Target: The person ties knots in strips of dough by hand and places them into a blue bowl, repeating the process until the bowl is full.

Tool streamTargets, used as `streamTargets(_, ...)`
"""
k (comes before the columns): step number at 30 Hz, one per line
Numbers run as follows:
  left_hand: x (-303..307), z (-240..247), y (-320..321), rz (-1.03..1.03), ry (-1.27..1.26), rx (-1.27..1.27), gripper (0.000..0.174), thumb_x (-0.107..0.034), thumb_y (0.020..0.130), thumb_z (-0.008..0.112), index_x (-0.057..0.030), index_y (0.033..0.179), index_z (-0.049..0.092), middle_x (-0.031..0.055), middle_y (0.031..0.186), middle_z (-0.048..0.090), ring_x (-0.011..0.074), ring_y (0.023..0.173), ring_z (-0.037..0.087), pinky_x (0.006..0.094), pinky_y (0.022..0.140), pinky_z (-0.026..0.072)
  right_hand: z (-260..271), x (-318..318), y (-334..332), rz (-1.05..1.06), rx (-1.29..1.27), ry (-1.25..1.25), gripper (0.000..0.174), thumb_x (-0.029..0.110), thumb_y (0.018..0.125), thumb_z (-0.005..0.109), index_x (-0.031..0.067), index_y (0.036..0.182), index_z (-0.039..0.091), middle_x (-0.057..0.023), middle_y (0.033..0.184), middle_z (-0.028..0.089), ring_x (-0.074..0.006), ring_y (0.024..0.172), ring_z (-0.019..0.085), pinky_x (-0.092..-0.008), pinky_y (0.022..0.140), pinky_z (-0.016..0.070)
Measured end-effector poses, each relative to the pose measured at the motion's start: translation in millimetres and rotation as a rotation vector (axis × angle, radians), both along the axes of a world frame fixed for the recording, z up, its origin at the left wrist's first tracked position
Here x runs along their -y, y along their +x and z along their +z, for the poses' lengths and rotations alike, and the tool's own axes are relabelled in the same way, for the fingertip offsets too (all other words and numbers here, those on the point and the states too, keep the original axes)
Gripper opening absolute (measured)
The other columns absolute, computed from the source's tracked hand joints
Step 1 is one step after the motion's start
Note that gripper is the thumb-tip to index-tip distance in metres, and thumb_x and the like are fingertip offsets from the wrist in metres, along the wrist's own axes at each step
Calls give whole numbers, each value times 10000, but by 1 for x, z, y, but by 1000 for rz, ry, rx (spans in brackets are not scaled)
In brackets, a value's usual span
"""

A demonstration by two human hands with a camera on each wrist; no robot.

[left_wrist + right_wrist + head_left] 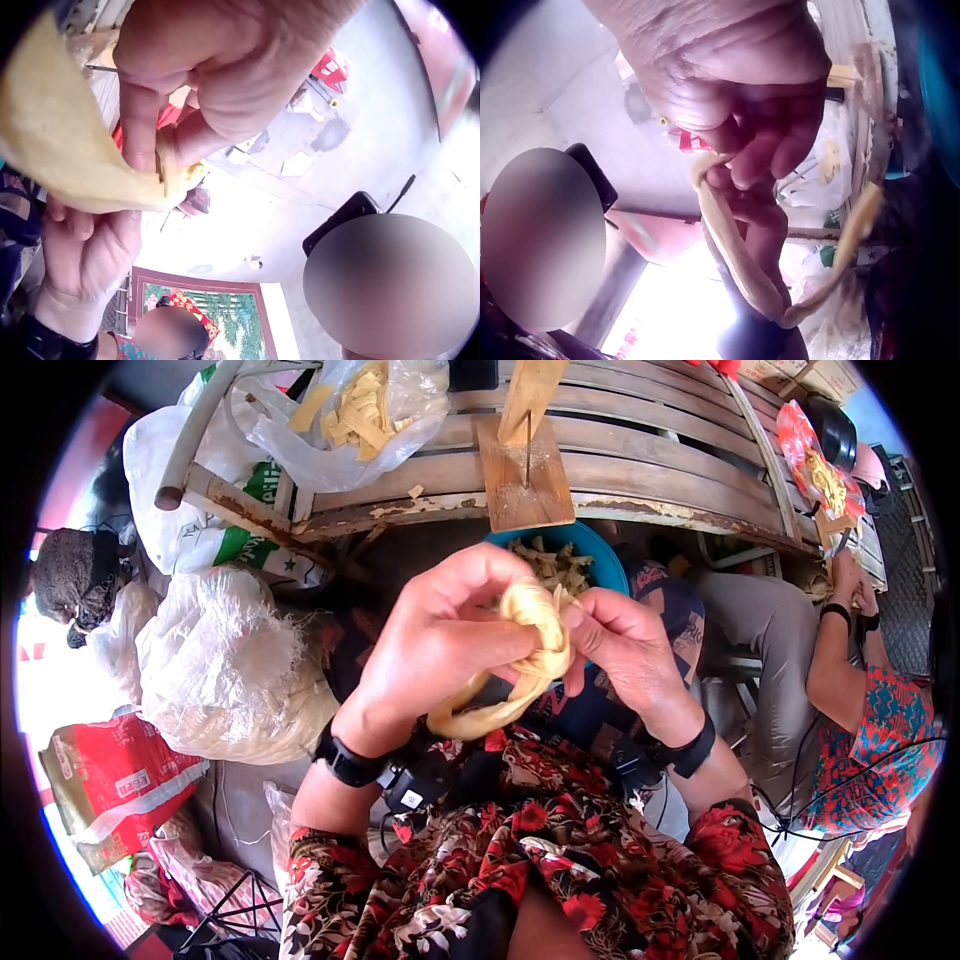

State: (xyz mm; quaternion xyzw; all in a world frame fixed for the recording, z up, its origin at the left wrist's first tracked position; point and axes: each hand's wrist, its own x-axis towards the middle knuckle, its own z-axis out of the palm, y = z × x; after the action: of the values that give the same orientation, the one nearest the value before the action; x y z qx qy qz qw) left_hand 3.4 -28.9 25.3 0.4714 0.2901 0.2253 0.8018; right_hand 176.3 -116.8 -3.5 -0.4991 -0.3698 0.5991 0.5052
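Above your lap, just in front of the blue bowl, you are holding a yellow strip between both hands. Your left hand is pinching the strip's upper part between thumb and curled fingers. Your right hand is gripping it right beside, fingertips meeting the left ones. The top of the strip is bunching into a small coil between your fingertips, while the rest is hanging below your hands as a long loop, touching nothing else.

The step in hand looks like folding or winding this strip on itself. To do it well, I would say:

- Pinch close to the coil, so that the turns are lying flat and not slipping apart.
- Let the loop hang free of your clothes while you are feeding it upward.
- Press only lightly, since the strip looks soft and may tear at a sharp bend.
- Work over the bowl, which is holding cut pieces, so that scraps are falling there.

Beyond the bowl, a wooden board with an upright spike is resting on the bench.
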Motion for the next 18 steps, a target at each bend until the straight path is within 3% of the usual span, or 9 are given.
streamTargets(4,3,-4,3,7,26,39,250,100,757,559,-6,983,572,51,865,626,120,736,617,222,623,517,-4,0,-6,29,-48,24,277,287,926,546,45,791,549,12,635,521,-43,490,472,-171,436,361)
streamTargets(6,3,-8,3,19,115,-58,225,83,764,572,-2,973,585,47,841,630,116,720,617,226,624,519,-7,2,-9,-86,7,86,190,231,912,577,48,887,532,20,707,523,-17,502,430,-164,440,340)
streamTargets(7,4,-12,4,60,74,-60,154,27,748,643,-7,894,610,31,799,639,111,675,608,230,600,517,-7,2,-14,-173,25,133,173,207,905,588,48,924,524,17,741,530,-12,510,429,-163,444,344)
streamTargets(8,6,-15,5,118,211,-119,145,24,736,643,-6,874,611,37,786,636,108,663,602,236,588,507,-7,2,-17,-261,42,180,172,183,899,599,47,961,515,14,774,536,-7,519,429,-162,448,348)
streamTargets(9,7,-18,7,175,346,-179,136,21,724,643,-5,854,613,43,773,634,105,652,596,242,577,497,-5,5,-13,-236,70,242,292,89,873,617,47,1124,474,-1,898,549,4,567,440,-160,466,363)
streamTargets(12,14,-28,12,256,827,-308,160,16,677,640,-16,832,620,85,701,572,145,623,577,296,560,460,7,10,-23,-194,255,177,408,37,856,612,54,1226,442,-20,961,559,3,588,458,-159,477,381)
streamTargets(14,16,-28,12,192,982,-204,156,23,733,621,-3,886,614,64,753,608,135,679,598,278,611,481,10,10,-26,-270,193,130,452,-1,844,583,42,1264,423,-57,962,586,-14,535,479,-167,440,381)
streamTargets(17,23,-25,10,196,263,15,129,32,795,590,19,923,602,50,815,631,139,749,615,264,666,500,4,7,-6,-229,-355,-60,429,-2,849,542,2,1264,432,-80,885,618,-42,402,412,-196,382,335)
streamTargets(18,16,-23,5,117,93,37,158,16,843,551,25,999,577,54,880,631,155,800,625,257,697,517,5,7,-7,-164,-470,-75,431,0,850,547,5,1266,434,-81,892,621,-42,399,408,-197,380,332)
